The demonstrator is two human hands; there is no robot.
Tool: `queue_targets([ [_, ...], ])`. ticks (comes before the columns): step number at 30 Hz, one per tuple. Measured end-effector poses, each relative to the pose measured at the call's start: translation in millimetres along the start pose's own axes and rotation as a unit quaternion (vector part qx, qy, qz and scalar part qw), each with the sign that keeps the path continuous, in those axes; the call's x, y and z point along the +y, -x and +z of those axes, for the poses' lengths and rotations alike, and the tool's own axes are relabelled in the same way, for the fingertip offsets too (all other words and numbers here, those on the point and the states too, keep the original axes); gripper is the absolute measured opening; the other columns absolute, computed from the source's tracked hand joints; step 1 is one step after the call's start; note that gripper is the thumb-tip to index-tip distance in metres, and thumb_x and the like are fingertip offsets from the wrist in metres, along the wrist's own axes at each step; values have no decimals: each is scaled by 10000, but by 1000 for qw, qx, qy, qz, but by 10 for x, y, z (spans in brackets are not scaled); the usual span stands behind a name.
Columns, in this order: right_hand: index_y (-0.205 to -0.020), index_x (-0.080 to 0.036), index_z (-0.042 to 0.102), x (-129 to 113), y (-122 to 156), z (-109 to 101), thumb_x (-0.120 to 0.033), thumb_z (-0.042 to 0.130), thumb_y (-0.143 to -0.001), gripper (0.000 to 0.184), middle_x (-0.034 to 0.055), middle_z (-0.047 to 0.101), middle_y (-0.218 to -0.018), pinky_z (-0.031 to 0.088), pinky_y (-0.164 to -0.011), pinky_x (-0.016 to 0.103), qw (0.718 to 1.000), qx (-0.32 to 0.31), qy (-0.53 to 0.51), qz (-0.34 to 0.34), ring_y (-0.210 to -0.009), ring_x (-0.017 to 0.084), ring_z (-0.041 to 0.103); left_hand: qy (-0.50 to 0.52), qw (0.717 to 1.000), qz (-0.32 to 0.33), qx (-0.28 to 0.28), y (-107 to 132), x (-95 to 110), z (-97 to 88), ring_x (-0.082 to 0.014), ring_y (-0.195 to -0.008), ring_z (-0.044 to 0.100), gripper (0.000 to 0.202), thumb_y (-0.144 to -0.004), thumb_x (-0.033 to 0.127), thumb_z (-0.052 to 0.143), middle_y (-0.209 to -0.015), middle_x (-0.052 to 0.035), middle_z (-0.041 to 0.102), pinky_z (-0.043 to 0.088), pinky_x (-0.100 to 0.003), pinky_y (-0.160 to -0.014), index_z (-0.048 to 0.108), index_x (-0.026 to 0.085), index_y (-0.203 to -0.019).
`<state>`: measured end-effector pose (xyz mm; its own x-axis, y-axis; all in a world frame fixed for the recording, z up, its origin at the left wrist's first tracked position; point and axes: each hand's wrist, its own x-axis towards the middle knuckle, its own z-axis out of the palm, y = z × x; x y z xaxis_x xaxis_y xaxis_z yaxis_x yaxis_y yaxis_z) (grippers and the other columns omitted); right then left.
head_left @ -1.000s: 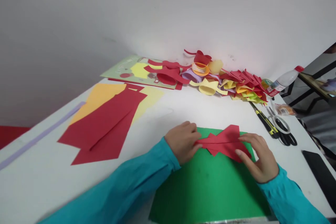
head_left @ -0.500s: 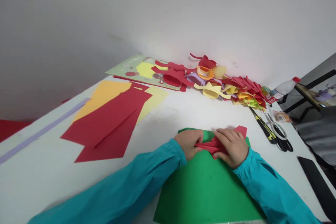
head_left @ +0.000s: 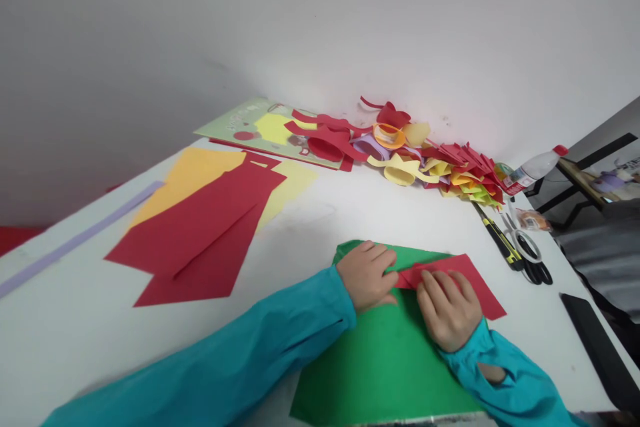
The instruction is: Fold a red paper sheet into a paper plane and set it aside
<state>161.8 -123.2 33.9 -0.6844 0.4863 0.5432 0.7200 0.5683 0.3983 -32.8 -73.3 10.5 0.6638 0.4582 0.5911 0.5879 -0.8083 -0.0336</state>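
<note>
A folded piece of red paper (head_left: 479, 283) lies over a green sheet (head_left: 385, 360), its wide end reaching past the sheet's right edge. My left hand (head_left: 367, 276) has its fingers curled at the narrow left end of the red paper, thumb below. Bent fingertips of my right hand (head_left: 450, 308) grip the paper's middle from the near side. The fingers cover part of the folds. Blue-green sleeves cover both forearms.
Red cut sheets (head_left: 200, 240) lie left over orange paper (head_left: 193, 177). Curled paper shapes (head_left: 330, 143) and stacked folded pieces (head_left: 465, 173) line the wall. At right are a bottle (head_left: 535, 170), a box cutter (head_left: 500, 240), scissors (head_left: 536, 267) and a black flat object (head_left: 595, 347).
The red paper has opened out to the right, showing a broad flat end. My right hand has shifted slightly down and right, and my left fingers have moved over the narrow end.
</note>
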Motion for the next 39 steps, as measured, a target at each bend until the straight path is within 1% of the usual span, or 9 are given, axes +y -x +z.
queue_targets([
  [3, -840, -185, 636, 16, 97, 94, -76, 416, -847, 246, 60, 693, -910, 420, -787, 396, 999, -13, -43, 10, -833, 203, 603, 13, 998, 8, -55, 16, 93, 36, -179, -730, 464, 392, -702, 550, 595, -792, -39, 564, 308, -324, -620, 569, 159, -729],
  [7, -956, -154, 633, 96, 110, 115, -96, 416, -866, 242, 58, 692, -920, 407, -799, 384, 995, -36, -95, 18, -840, 194, 588, 8, 999, -22, -25, 35, 250, 141, -161, -687, 447, 159, -771, 286, 599, -711, -16, 545, 280, -322, -584, 573, 147, -698],
  [13, -823, -183, 657, 169, 26, 146, -168, 452, -875, 212, 36, 674, -813, 381, -712, 334, 985, -62, -155, 37, -767, 170, 546, 16, 994, -107, 27, 34, 380, 207, -154, -635, 417, 201, -784, 120, 510, -632, -14, 517, 260, -325, -562, 525, 156, -587],
  [17, -807, -173, 646, 265, -58, 160, -198, 407, -892, 255, 43, 645, -761, 334, -616, 303, 974, -100, -200, 29, -714, 160, 533, 36, 989, -143, 6, -4, 387, 177, -157, -654, 433, 210, -776, 125, 516, -624, -16, 503, 279, -316, -559, 506, 159, -569],
  [21, -820, -191, 637, 385, -130, 169, -276, 390, -899, 272, 31, 627, -727, 321, -596, 298, 957, -165, -237, 14, -670, 156, 527, 90, 962, -252, -59, -35, 398, 220, -146, -619, 443, 217, -785, 96, 448, -637, -17, 505, 310, -308, -561, 486, 172, -586],
  [25, -751, -165, 629, 401, -126, 173, -290, 382, -899, 314, 52, 607, -686, 352, -609, 296, 958, -156, -239, -6, -660, 165, 515, 125, 931, -329, -92, -27, 452, 292, -141, -595, 441, 169, -764, 95, 442, -639, -10, 499, 315, -299, -549, 492, 180, -626],
  [29, -820, -142, 631, 371, -93, 195, -187, 386, -890, 259, 56, 616, -689, 374, -597, 283, 965, -132, -223, -35, -655, 163, 510, 121, 931, -328, -108, -41, 499, 305, -165, -652, 465, 190, -824, 142, 398, -684, -27, 518, 337, -321, -594, 531, 179, -693],
  [34, -861, -137, 637, 438, -94, 181, -244, 414, -878, 248, 77, 625, -747, 420, -604, 291, 950, -174, -256, -35, -685, 176, 529, 147, 918, -340, -141, -114, 447, 194, -167, -662, 473, 196, -872, 228, 389, -695, -23, 522, 346, -320, -602, 555, 177, -781],
  [39, -905, -169, 638, 540, -95, 144, -198, 419, -857, 226, 72, 651, -838, 452, -651, 296, 929, -208, -304, -26, -746, 180, 564, 156, 955, -216, -134, -137, 381, 119, -165, -682, 471, 128, -833, 165, 459, -711, -26, 549, 346, -320, -620, 558, 165, -752],
])
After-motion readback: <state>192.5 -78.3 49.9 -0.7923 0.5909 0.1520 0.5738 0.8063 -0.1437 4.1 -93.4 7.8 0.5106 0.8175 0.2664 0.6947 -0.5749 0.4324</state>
